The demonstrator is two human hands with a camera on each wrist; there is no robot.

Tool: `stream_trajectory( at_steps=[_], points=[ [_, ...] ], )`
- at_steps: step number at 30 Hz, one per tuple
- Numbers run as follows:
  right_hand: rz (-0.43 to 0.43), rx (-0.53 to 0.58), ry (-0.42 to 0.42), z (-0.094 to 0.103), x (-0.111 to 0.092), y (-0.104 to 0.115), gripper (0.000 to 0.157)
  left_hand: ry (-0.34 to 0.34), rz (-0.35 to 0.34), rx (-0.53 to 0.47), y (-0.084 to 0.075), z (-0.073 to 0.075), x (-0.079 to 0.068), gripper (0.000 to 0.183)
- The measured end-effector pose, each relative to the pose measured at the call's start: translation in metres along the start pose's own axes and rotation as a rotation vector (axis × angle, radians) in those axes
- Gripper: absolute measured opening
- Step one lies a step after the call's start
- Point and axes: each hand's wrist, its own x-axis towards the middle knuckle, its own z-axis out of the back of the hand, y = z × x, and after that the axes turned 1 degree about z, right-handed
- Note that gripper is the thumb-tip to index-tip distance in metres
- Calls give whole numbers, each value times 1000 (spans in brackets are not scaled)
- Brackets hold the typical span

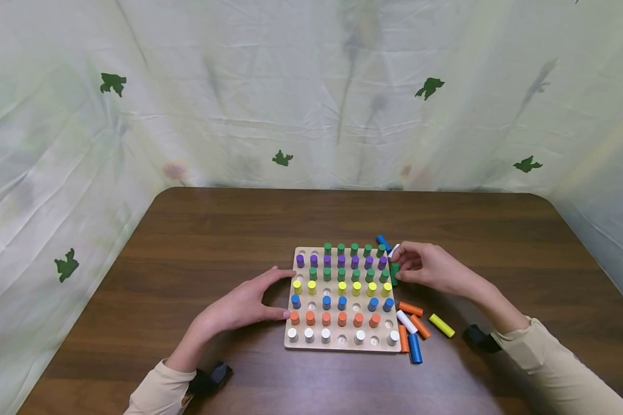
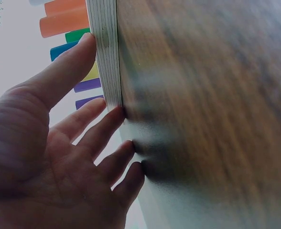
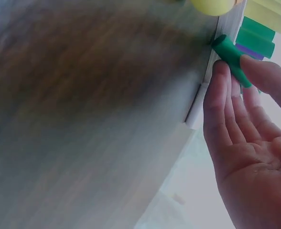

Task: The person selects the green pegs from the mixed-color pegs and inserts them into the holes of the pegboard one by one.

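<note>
A wooden pegboard (image 1: 337,347) lies on the table, its rows filled with coloured pegs apart from some bare holes. My left hand (image 1: 246,300) touches the board's left edge, thumb and fingers spread; in the left wrist view the thumb (image 2: 69,71) and fingertips meet the board's side. Beside the right edge, my right hand (image 1: 428,266) pinches a green peg (image 3: 232,59) between thumb and fingers. That green peg stands roughly upright in the head view and tilted in the right wrist view. Green pegs (image 1: 354,249) fill most of the far row, with purple pegs (image 1: 341,261) in front.
Loose pegs lie right of the board: a yellow peg (image 1: 442,325), several orange ones (image 1: 411,309), a white peg (image 1: 406,321) and a blue peg (image 1: 415,349). Another blue peg (image 1: 383,242) and a white one lie by the far right corner. A pale curtain (image 1: 311,92) hangs behind the table.
</note>
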Motion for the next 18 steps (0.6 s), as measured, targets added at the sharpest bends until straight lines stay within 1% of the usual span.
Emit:
stream_trajectory(
  at_steps=[7, 13, 18],
  points=[
    [21, -72, -39, 3, -2, 6, 25, 0, -17, -7, 0, 1, 1, 75],
    [19, -90, -63, 7, -4, 12, 25, 2, -15, -11, -1, 1, 1, 75],
    [35, -116, -71, 9, -4, 14, 25, 4, -11, -8, 0, 1, 1, 75]
  ],
)
